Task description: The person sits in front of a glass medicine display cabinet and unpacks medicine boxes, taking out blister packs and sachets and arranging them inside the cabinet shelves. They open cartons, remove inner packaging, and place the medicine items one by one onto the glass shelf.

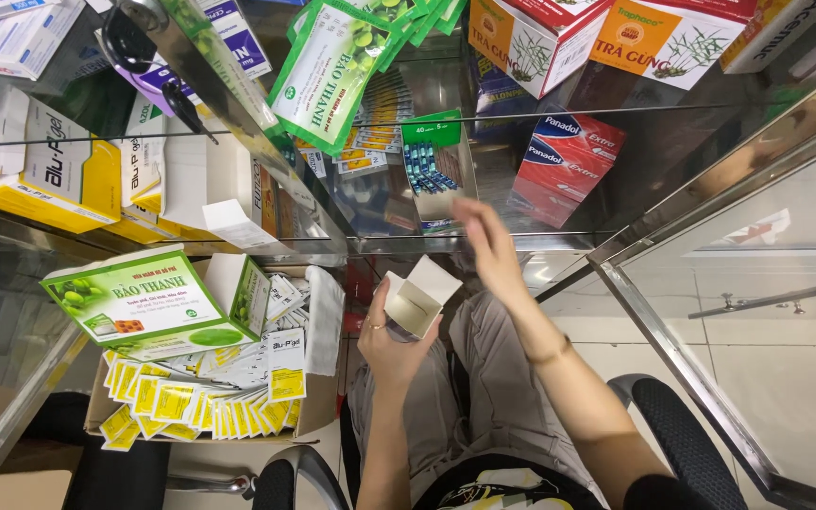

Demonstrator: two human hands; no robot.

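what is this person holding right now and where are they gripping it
The left hand holds a small open white carton by its lower body, flaps up. The right hand is open near the glass shelf and holds nothing.

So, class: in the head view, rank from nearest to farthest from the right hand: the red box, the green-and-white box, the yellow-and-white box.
From the right hand:
1. Red box, just above right, behind glass.
2. Green-and-white box, lower left, over the sachets.
3. Yellow-and-white box, far left on the shelf.
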